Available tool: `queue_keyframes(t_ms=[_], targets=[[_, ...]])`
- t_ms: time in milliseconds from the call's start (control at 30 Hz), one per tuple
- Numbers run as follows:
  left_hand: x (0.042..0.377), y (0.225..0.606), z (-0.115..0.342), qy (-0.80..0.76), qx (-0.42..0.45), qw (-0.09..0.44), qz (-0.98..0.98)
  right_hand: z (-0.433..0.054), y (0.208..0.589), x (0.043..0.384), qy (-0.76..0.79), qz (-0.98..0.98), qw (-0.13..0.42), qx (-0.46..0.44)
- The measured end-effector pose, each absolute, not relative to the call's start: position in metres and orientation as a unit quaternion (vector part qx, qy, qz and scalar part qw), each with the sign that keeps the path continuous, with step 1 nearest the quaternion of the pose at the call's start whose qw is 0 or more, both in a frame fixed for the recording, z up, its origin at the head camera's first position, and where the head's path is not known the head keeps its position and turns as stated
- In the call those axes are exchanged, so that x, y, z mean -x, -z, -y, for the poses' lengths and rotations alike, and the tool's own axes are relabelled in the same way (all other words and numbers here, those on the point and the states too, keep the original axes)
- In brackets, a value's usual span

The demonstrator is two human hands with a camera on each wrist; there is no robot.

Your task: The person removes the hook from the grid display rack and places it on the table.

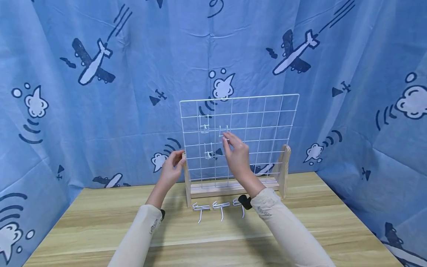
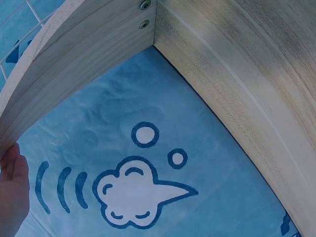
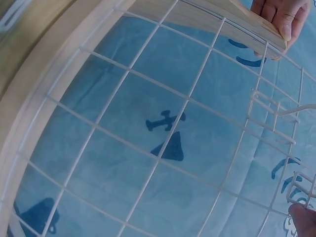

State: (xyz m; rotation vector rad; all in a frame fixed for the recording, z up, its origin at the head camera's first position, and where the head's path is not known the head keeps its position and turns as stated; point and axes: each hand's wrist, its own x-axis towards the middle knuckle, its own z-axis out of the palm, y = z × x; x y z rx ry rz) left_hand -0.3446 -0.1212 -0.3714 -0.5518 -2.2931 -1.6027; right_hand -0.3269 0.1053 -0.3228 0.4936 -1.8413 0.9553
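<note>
A white wire grid panel (image 1: 239, 98) stands upright in a wooden stand. My left hand (image 1: 172, 170) grips the top of the stand's left post (image 1: 188, 185); the right wrist view also shows its fingers curled round the wood. Between right thumb and fingertips, my right hand (image 1: 238, 155) pinches a white wire hook (image 1: 220, 130) against the grid, left of its middle. Whether that hook sits on the wires I cannot tell. Two similar hooks hang to its left, an upper hook (image 1: 204, 129) and a lower hook (image 1: 208, 155).
Three more white hooks lie in a row on the wooden table (image 1: 186, 237) before the stand, the rightmost partly behind my right wrist. A wooden post (image 1: 284, 170) holds the grid's right side. A blue curtain (image 1: 133, 111) with printed planes hangs close behind.
</note>
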Motion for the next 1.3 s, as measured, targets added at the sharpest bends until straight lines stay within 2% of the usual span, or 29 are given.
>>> queue_keyframes(t_ms=[233, 600, 1300], targets=[[0.319, 0.347, 0.116, 0.555, 0.191, 0.133, 0.799, -0.11, 0.322, 0.32, -0.389, 0.761, 0.473, -0.214], [0.345, 0.371, 0.121, 0.559, 0.19, 0.14, 0.795, -0.13, 0.322, 0.306, -0.361, 0.771, 0.466, -0.241], [0.346, 0.371, 0.121, 0.561, 0.186, 0.14, 0.795, -0.163, 0.341, 0.294, -0.32, 0.789, 0.456, -0.26]])
